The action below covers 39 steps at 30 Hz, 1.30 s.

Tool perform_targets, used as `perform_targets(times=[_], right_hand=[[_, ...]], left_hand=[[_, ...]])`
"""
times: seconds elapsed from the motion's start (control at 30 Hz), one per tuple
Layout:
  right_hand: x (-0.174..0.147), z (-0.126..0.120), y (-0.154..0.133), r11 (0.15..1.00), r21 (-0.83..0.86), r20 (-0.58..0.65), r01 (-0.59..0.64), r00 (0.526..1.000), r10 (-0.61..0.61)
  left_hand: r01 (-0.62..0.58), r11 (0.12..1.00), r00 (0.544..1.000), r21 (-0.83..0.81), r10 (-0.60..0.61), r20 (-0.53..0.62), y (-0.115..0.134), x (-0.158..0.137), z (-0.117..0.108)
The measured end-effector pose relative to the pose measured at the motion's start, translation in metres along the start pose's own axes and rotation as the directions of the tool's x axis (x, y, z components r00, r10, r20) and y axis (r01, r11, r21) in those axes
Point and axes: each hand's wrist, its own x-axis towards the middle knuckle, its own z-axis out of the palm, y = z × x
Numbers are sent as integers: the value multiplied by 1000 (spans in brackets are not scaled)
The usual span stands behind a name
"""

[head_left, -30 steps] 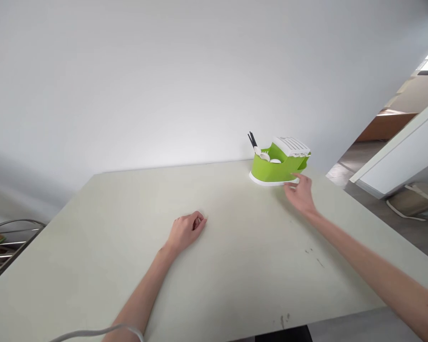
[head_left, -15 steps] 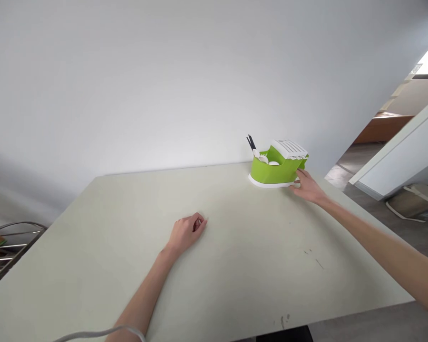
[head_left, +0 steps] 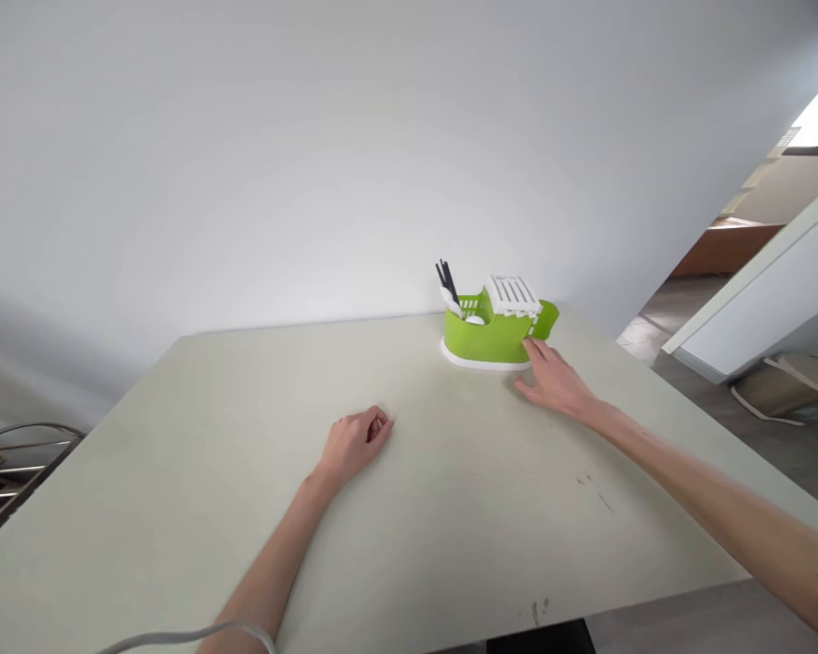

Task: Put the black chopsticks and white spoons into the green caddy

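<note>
A green and white cutlery holder (head_left: 483, 343) stands upright on the table near the wall. Black chopsticks (head_left: 448, 280) and white spoons (head_left: 452, 302) stick out of its open left part, and a white slotted rack (head_left: 516, 294) covers the right part. My right hand (head_left: 552, 380) is at the holder's front right corner, fingers stretched out with the tips at its side and the thumb apart; it grips nothing. Away from the holder, my left hand (head_left: 355, 443) rests on the table in a loose curl, nothing visible in it.
The pale table (head_left: 245, 391) meets a white wall (head_left: 314, 182) at its back edge. A metal rack (head_left: 20, 472) stands beyond the left edge. A grey cable (head_left: 191, 634) crosses my left forearm. Past the right edge a bag-like bundle (head_left: 783, 391) lies on the floor.
The cutlery holder has shifted left and turned slightly on the table, and my right hand has moved left along with it. My left hand has stayed in place.
</note>
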Motion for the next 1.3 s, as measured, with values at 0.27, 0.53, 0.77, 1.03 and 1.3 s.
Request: perform_targets(times=[0.27,0.53,0.77,1.03,1.3], right_hand=[[-11,-6,-61,991,97,17,89,996,-91],[-32,-16,-113,972,180,44,153,986,-164],[-43,-26,-134,952,229,118,201,965,-232],[-46,-33,-129,920,298,103,256,949,-298],[-41,-29,-95,724,671,-255,159,967,25]], left_hand=[[-14,1000,1000,4,14,-14,1,1,1],[-10,996,998,-92,4,-61,-5,1,2],[-7,980,996,-201,-11,-90,-4,0,0],[-9,967,984,-255,-36,-172,-3,-2,-2],[47,952,962,-301,-124,-243,-1,0,-5]])
